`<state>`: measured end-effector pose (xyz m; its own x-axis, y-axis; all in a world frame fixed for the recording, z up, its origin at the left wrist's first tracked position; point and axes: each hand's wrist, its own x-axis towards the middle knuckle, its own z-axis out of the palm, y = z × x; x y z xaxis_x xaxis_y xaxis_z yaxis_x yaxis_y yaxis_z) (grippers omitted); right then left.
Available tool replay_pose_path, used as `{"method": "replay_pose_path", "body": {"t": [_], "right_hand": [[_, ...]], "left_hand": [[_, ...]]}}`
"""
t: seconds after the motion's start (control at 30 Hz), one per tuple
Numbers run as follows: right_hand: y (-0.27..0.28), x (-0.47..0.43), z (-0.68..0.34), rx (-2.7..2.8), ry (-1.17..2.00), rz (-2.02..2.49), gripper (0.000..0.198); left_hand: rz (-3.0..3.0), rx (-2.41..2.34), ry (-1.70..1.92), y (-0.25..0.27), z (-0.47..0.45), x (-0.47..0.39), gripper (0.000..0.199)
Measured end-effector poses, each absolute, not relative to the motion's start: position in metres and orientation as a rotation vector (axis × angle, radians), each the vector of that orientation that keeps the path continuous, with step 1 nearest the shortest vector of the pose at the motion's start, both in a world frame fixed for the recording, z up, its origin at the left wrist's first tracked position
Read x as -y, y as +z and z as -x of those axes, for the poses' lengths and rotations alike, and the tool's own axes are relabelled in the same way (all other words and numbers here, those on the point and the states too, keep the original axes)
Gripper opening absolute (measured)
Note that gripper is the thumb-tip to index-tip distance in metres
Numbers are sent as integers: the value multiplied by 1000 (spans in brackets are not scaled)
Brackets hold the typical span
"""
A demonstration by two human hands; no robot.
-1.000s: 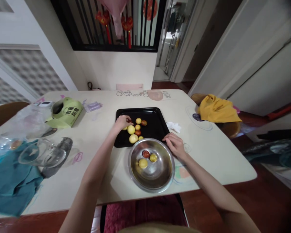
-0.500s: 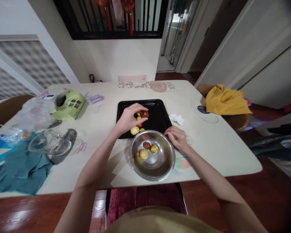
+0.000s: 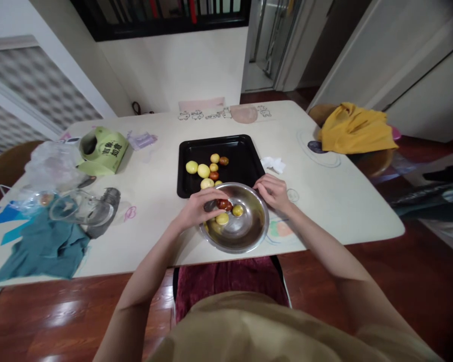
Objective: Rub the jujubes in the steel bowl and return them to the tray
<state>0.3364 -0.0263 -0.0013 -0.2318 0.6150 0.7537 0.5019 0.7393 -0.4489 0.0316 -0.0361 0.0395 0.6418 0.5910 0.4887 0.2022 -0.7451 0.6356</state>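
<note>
A shiny steel bowl (image 3: 249, 236) stands at the near edge of the table. My left hand (image 3: 196, 207) reaches over its left rim, with thumb and fingers around a small dark red fruit (image 3: 222, 203) low in the bowl. Beside it lie another dark red fruit, partly covered, and two yellow fruits (image 3: 222, 218). At the bowl's upper right rim my right hand (image 3: 275, 192) is closed, its fingertips at the rim; the thumb's hold is partly hidden. Behind the bowl, a black tray (image 3: 239, 156) carries several yellow-green fruits (image 3: 203, 171) and two dark red ones (image 3: 224, 161).
A crumpled white tissue (image 3: 273, 164) lies right of the tray. Leftward are a green paper bag (image 3: 107, 151), a clear plastic bag (image 3: 51, 166), a glass pitcher (image 3: 79, 208) on its side and a teal cloth (image 3: 45, 246). A yellow cloth (image 3: 357, 128) hangs over a chair at right.
My left hand has moved from above the tray down into the bowl with the dark red fruit. My right hand stays by the rim. The head view has tilted downward.
</note>
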Motion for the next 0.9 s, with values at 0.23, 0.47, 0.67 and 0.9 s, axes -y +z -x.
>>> {"method": "replay_pose_path", "body": {"t": [0.23, 0.47, 0.67, 0.9], "right_hand": [[-1, 26, -336, 1909, 140, 894, 42], [-3, 26, -335, 1919, 137, 888, 43], [-4, 25, -334, 1913, 151, 902, 45], [-4, 25, -333, 1907, 151, 880, 44]], "left_hand": [[-2388, -494, 807, 36, -30, 39, 30], [-2476, -404, 696, 38, -40, 46, 30], [-2614, -405, 490, 36, -47, 51, 28], [-2660, -401, 422, 33, -48, 51, 19]]}}
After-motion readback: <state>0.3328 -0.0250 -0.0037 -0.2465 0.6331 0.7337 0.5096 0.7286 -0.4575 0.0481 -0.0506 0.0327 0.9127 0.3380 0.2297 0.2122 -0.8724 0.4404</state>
